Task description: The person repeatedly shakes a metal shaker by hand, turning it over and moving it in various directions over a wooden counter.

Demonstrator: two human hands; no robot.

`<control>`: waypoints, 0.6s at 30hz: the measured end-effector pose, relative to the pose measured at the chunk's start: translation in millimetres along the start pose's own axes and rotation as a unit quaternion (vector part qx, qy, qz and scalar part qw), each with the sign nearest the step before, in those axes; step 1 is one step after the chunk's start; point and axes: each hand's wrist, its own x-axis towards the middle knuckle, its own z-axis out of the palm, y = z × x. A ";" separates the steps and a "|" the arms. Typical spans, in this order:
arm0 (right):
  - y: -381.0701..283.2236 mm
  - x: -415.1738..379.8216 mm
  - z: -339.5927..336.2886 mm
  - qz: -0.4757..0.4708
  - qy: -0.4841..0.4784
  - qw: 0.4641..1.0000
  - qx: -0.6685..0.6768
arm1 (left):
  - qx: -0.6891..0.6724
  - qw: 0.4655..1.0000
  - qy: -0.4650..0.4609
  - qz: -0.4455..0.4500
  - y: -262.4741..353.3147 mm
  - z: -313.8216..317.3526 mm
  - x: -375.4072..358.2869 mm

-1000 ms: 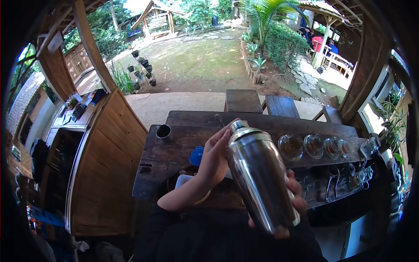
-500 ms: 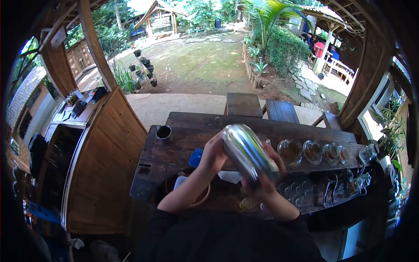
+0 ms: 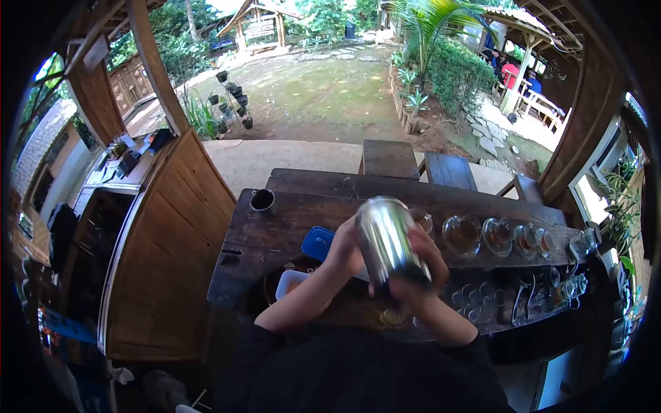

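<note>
Wrapped around a shiny silver metal shaker (image 3: 384, 237), both bare hands had a broad hold, the left hand (image 3: 346, 242) on its side and the right hand (image 3: 421, 267) around its other side and darker lower end. The shaker was held tilted in the air above the near part of the table. A second earlier its narrow capped end had pointed up and away; now a smooth, wide end was uppermost and the cap was out of sight. The right hand had also come farther up into view with its forearm.

Below the left forearm, a white plastic tub (image 3: 291, 281) sat near a blue plastic lid (image 3: 318, 242) on the long dark wooden table (image 3: 296, 224). A dark round metal cup (image 3: 262, 200) stood by the table's left end. To the right were small clear glasses (image 3: 474, 297) and, behind them, a row of round glass vessels with brownish contents (image 3: 460, 236).

Beyond the table stood a brown wooden stool (image 3: 389, 160) and a bluish-black wooden stool (image 3: 449, 171); a tall plank-sided wooden cabinet (image 3: 172, 255) was to the left. Outside, past the open front, lay a mossy yard (image 3: 310, 96), with people (image 3: 510, 74) under a shelter at far right.
</note>
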 end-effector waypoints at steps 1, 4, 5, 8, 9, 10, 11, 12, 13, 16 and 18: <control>6.5 -24.0 9.5 -0.106 0.101 0.988 0.046 | 0.060 0.997 -0.016 0.047 7.1 45.5 -26.8; -28.9 -22.9 2.3 -0.164 0.216 0.959 -0.084 | 0.121 0.987 -0.015 0.108 11.5 79.4 -49.2; -31.9 -34.6 8.1 0.040 0.183 0.981 0.045 | 0.120 0.985 0.003 0.123 9.7 80.2 -50.7; 27.0 -32.5 24.8 -0.054 0.007 0.997 -0.046 | -0.089 0.994 -0.056 -0.027 -10.8 -18.8 -1.5; 35.4 -39.0 39.0 -0.044 0.029 0.998 -0.022 | -0.090 0.994 -0.057 -0.026 -13.9 -25.8 -2.5; 35.5 -45.1 37.3 -0.048 0.027 0.998 -0.023 | -0.098 0.991 -0.081 -0.044 -16.4 -31.0 -2.5; 28.6 -38.0 32.8 -0.055 0.035 0.998 -0.020 | -0.102 0.987 -0.107 -0.062 -14.9 -31.2 -0.5; 17.4 -30.7 27.2 -0.058 0.042 0.997 -0.015 | -0.107 0.992 -0.042 -0.059 -10.2 -6.0 -15.4; -4.8 -15.5 14.0 -0.094 0.065 0.993 -0.014 | -0.150 0.981 -0.096 -0.081 -8.3 -3.0 -22.1; -8.1 -0.7 24.6 -0.211 0.186 0.959 0.016 | -0.056 0.996 -0.074 -0.019 4.8 57.0 -53.7; -2.6 -9.6 25.7 -0.206 0.174 0.963 0.013 | 0.076 0.995 0.010 0.064 6.1 56.0 -53.6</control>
